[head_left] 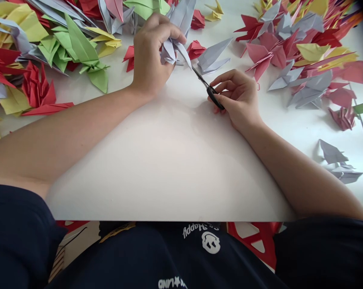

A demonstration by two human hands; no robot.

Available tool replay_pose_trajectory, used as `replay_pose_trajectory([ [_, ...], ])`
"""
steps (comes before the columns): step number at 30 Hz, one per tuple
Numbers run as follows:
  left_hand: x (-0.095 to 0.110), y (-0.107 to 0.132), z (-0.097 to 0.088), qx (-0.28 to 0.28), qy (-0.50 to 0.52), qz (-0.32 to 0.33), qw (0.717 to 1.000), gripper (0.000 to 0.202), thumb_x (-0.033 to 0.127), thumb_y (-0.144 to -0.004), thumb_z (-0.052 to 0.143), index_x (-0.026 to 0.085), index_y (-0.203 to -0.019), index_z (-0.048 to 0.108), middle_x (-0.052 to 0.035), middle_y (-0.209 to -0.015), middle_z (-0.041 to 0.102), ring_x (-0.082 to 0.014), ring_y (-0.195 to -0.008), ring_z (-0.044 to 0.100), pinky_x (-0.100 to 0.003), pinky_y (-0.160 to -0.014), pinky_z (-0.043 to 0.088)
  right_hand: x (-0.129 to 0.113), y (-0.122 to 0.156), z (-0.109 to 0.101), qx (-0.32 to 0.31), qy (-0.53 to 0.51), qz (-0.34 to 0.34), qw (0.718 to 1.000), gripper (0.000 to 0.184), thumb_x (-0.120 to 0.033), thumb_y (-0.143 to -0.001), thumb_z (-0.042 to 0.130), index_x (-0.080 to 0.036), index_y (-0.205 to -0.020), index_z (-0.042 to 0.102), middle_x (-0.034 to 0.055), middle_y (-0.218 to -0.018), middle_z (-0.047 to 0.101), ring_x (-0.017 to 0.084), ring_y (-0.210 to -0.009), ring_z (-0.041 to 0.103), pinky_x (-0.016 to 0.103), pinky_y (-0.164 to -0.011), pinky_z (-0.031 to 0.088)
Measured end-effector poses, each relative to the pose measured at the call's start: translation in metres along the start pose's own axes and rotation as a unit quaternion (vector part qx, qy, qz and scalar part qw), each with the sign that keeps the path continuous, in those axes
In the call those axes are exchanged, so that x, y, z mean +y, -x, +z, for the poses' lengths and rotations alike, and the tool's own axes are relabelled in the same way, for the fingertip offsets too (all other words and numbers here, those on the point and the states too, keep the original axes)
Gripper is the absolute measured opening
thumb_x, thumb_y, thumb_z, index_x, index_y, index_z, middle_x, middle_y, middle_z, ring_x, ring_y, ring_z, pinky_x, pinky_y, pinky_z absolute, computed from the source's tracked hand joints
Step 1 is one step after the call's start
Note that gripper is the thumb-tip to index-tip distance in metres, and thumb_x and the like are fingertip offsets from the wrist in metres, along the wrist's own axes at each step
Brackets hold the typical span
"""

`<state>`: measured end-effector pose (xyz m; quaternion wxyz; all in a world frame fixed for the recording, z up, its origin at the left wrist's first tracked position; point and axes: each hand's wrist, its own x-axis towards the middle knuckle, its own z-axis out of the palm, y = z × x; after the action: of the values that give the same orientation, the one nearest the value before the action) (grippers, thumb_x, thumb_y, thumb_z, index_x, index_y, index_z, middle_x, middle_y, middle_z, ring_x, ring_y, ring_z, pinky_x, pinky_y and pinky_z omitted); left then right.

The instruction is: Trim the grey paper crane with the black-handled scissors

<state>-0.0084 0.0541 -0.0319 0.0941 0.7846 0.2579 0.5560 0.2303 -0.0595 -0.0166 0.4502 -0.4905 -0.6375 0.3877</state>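
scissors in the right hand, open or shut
Shut: the scissors held in the right hand have their blades closed together, showing as one thin line.

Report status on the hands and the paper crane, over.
Left hand gripping grey paper crane. Right hand holding black-handled scissors, tips at the crane. Loose paper cranes piled on both sides.

A paper-craft workspace: white table [169,168] strewn with origami cranes [213,56].
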Motion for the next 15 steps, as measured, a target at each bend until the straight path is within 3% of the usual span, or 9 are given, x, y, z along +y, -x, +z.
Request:
replay_pose_trajectory([
  [3,0.0004,-0.0005,-0.0014,-0.016,0.003,-0.019,1.0,0.036,0.012,-0.084,0.066,0.042,-0.103,0.074,0.0018,-0.106,0.065,-0.0305,-0.098,0.061,-0.049,-0.086,0.054,0.0018,0.0003,-0.0022,-0.009,-0.003,-0.003,1.0,0.033,-0.049,-0.076,0.086,-0.029,-0.093,0.066,0.0007,-0.079,0.07,0.012,-0.053,0.054,0.032,-0.043,0.037],
  [7,-0.0031,0.0,0.0004,-0.003,-0.005,-0.014,1.0,0.027,0.017,-0.087,0.066,0.037,-0.102,0.074,-0.0008,-0.101,0.064,-0.0274,-0.086,0.06,-0.046,-0.071,0.052,0.0054,-0.0009,-0.0043,-0.016,-0.012,-0.003,1.0,0.035,-0.053,-0.077,0.084,-0.03,-0.096,0.066,0.0001,-0.081,0.071,0.012,-0.053,0.052,0.033,-0.045,0.036],
  [11,-0.0056,0.0008,0.0026,0.011,-0.025,0.024,0.999,0.024,0.018,-0.088,0.063,0.032,-0.103,0.074,-0.002,-0.099,0.066,-0.0236,-0.08,0.061,-0.04,-0.064,0.052,0.0089,-0.0039,-0.0062,-0.014,-0.049,-0.008,0.999,0.038,-0.054,-0.072,0.085,-0.03,-0.095,0.067,0.0002,-0.078,0.071,0.012,-0.05,0.05,0.033,-0.043,0.03],
  [15,-0.0033,0.0011,0.0022,0.028,-0.044,0.056,0.997,0.018,0.02,-0.091,0.062,0.027,-0.103,0.073,-0.0033,-0.099,0.065,-0.0224,-0.081,0.064,-0.036,-0.063,0.053,0.0099,-0.0059,-0.0085,-0.011,-0.039,0.01,0.999,0.041,-0.06,-0.073,0.081,-0.03,-0.096,0.065,0.0004,-0.081,0.07,0.013,-0.054,0.051,0.033,-0.045,0.034],
])
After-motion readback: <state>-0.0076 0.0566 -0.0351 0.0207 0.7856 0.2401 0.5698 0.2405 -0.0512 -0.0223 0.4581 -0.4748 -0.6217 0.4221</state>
